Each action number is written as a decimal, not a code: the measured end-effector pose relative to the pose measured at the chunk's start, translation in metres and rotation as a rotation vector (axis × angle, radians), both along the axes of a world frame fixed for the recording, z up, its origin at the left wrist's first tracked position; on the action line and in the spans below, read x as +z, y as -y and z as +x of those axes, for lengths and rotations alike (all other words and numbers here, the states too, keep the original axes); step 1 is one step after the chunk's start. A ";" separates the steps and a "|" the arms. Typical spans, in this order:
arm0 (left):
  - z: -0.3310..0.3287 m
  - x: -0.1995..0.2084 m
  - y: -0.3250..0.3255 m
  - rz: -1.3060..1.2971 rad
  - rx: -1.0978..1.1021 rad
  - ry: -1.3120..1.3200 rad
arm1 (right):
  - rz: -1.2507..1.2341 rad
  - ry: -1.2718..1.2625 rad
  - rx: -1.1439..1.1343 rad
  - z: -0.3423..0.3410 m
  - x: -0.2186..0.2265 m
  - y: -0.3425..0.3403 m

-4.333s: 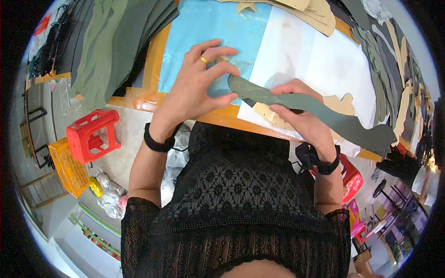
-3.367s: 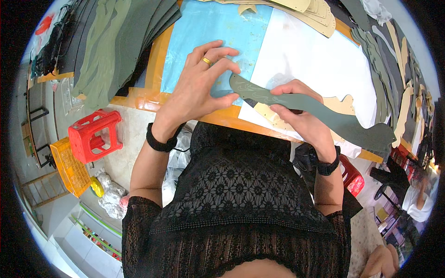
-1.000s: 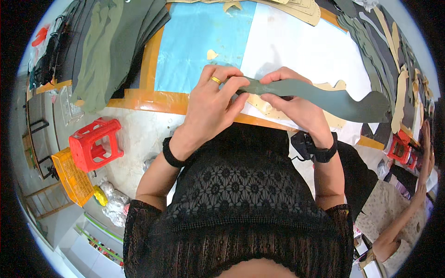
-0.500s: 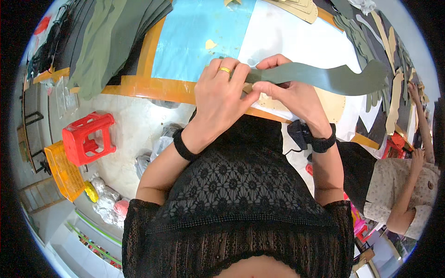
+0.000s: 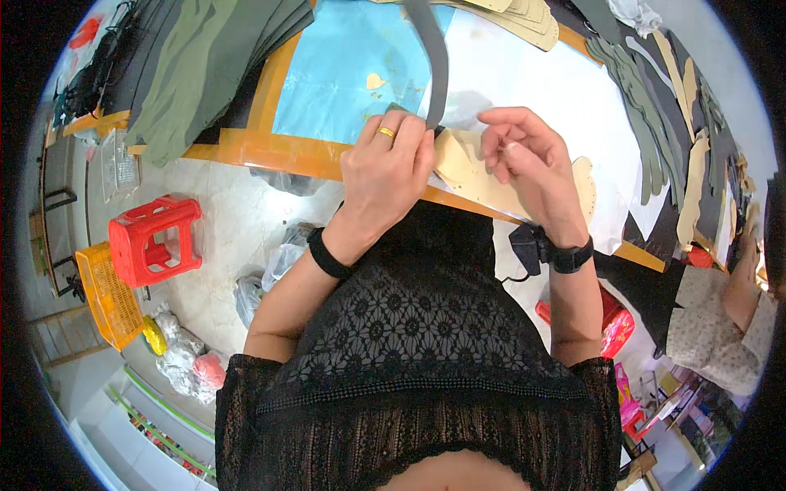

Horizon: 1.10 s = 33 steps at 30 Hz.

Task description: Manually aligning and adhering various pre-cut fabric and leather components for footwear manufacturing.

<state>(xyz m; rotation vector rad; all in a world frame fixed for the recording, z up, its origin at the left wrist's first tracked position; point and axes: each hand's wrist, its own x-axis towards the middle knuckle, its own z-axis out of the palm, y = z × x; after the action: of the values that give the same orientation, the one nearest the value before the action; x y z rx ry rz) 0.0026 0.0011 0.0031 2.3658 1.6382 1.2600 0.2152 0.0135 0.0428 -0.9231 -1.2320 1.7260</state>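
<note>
A narrow dark green strip (image 5: pixel 440 78), seen almost edge-on, stands away from me above the table. Its near end is pinched in my left hand (image 5: pixel 385 168), which wears a gold ring. My right hand (image 5: pixel 536 168) hovers off the strip with loosely curled, parted fingers, and nothing shows in them. Beneath the hands, at the table's near edge, lies a beige piece (image 5: pixel 475 182) with small holes along its rim. Its left end reaches my left fingertips; whether they grip it too is hidden. A small beige scrap (image 5: pixel 375 81) rests on the blue sheet (image 5: pixel 336 98).
Dark green pieces (image 5: pixel 205 78) hang over the table's left side; more green strips (image 5: pixel 639 123) lie right. Beige pieces (image 5: pixel 524 20) are stacked at the far side. A red stool (image 5: pixel 155 241) and yellow crate (image 5: pixel 110 295) stand left. Another person's patterned clothing (image 5: pixel 708 331) shows right.
The green strip has swung from pointing right to pointing away from me. My right hand has let go of it and drawn slightly back, uncovering the beige piece.
</note>
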 end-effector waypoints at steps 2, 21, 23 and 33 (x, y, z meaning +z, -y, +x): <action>0.000 0.001 0.000 0.000 -0.007 0.025 | -0.005 -0.145 -0.007 0.007 -0.012 0.003; -0.003 0.002 -0.001 -0.073 -0.010 0.087 | 0.018 -0.767 0.056 0.061 -0.027 0.010; -0.005 0.001 0.000 -0.073 -0.004 0.091 | 0.084 -0.588 -0.181 0.071 -0.017 0.011; -0.003 0.002 0.000 -0.105 -0.044 0.150 | 0.914 0.940 0.105 -0.017 0.028 0.010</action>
<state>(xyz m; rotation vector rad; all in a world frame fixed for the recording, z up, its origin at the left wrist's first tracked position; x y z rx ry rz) -0.0003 0.0011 0.0048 2.1769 1.5592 1.2758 0.1982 0.0038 0.0710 -1.0816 -2.3959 0.5327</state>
